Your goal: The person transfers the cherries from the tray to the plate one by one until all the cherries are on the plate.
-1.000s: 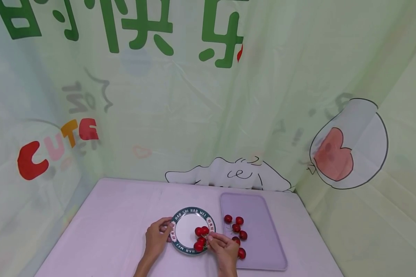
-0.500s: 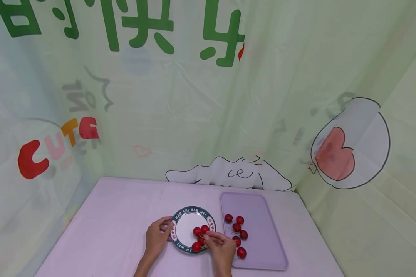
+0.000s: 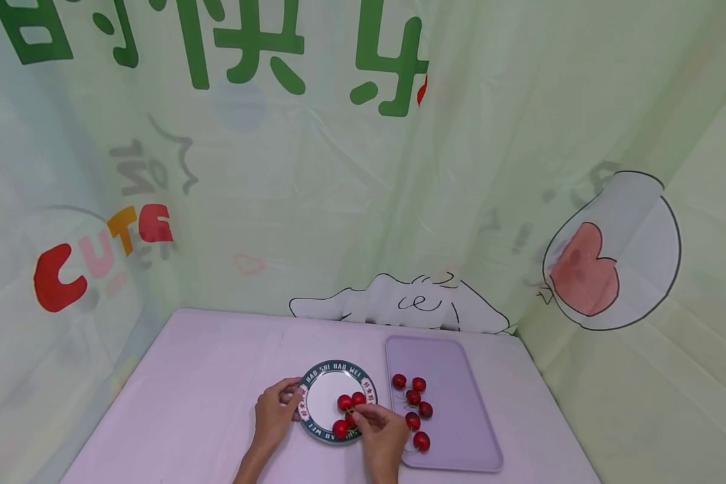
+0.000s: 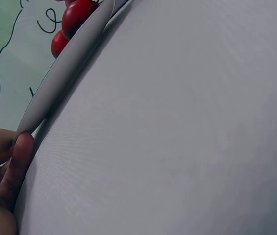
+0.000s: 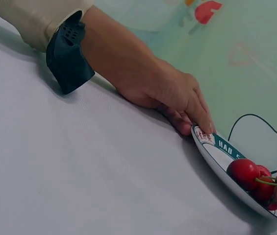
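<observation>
A round white plate (image 3: 323,396) with a dark green lettered rim lies on the table. My left hand (image 3: 273,411) grips its left edge, thumb on the rim and fingers at the side; in the left wrist view a finger (image 4: 21,155) touches the plate's underside. Several red cherries (image 3: 345,402) are on the plate's right and front part. Over them, my right hand (image 3: 382,437) pinches thin green cherry stems (image 5: 265,181) between thumb and fingertips. The cherries (image 5: 242,171) on these stems sit at the plate's surface. Part of the group is hidden behind my right fingers.
A pale purple tray (image 3: 454,383) lies right of the plate, several red cherries (image 3: 425,409) along its left side. My right hand is close to the tray's left edge. A printed curtain (image 3: 339,202) stands behind the white-covered table (image 3: 218,376).
My right hand has moved a little left over the plate, and the front cherry has shifted left with it. My left hand stays on the rim.
</observation>
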Motion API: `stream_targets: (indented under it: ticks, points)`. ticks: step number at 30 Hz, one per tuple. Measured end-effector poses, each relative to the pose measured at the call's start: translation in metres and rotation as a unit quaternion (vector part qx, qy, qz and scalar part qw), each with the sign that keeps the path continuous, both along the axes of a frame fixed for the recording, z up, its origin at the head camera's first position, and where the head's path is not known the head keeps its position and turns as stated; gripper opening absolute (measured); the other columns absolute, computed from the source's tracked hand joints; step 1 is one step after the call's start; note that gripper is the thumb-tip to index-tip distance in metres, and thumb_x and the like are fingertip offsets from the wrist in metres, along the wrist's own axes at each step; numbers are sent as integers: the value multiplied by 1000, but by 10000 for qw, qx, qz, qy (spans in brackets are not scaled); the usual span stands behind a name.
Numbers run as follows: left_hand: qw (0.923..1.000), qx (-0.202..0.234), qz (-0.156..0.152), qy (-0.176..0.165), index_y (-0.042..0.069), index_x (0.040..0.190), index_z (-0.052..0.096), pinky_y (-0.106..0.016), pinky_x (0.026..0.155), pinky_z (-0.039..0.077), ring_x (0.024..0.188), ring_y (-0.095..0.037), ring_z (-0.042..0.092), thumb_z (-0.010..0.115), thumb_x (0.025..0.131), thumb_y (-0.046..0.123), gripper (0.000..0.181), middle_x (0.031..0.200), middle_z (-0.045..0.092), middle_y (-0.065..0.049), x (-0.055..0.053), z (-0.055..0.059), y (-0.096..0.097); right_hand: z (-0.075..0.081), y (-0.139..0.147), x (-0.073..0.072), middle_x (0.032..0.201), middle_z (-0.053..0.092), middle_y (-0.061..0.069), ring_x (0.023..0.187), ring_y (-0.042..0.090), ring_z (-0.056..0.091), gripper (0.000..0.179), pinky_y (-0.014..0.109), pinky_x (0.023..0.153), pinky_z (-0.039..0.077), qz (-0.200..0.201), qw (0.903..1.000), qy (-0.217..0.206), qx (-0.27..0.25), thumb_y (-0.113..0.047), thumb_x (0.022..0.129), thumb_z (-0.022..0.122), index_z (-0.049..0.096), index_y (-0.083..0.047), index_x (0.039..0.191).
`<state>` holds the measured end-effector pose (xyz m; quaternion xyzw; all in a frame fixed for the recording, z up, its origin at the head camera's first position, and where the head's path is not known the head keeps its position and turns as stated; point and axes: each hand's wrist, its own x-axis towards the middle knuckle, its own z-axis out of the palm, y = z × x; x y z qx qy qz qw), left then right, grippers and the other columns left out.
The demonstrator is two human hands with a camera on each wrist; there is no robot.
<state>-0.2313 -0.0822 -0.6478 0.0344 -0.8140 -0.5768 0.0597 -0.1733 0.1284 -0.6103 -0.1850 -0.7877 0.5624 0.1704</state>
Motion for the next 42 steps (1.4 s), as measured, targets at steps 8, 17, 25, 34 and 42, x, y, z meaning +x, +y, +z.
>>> stream_targets:
  ticks: [8,17,25,34,42]
  points:
    - [10000,12,-39,19,10,132,77,-23,54,61,57,-11,67,74,103,8,29,102,77,-7,-1,-1,1,9,-5,7,93,84,0,77,8,72,21,17,70,61,152,9980,110,604,4,85,88,87,-14,95]
    - [10000,3,-57,4,9,132,76,-23,54,60,58,-11,67,73,103,8,29,102,77,-7,-1,3,2,21,-5,14,95,84,-1,78,6,67,20,19,70,59,283,9940,144,1043,0,87,88,87,-14,101]
    - [10000,56,-43,28,9,131,77,-23,54,61,58,-10,67,73,103,8,29,103,77,-8,-2,7,2,25,-1,17,101,84,-2,82,8,67,20,18,74,59,249,9935,-42,1111,-7,89,88,86,-15,108]
    - [10000,54,6,31,8,132,76,-24,53,61,58,-10,67,74,102,7,30,103,77,-7,-1,0,2,13,17,13,95,84,2,73,6,68,26,17,68,59,-32,9925,251,1199,-7,81,96,87,-13,106]
    - [10000,95,1,20,8,132,76,-24,54,62,60,-10,67,73,103,8,29,104,76,-7,2,-1,1,1,34,8,89,83,2,70,5,67,27,17,66,60,-342,9877,635,1385,-5,76,99,87,-14,99]
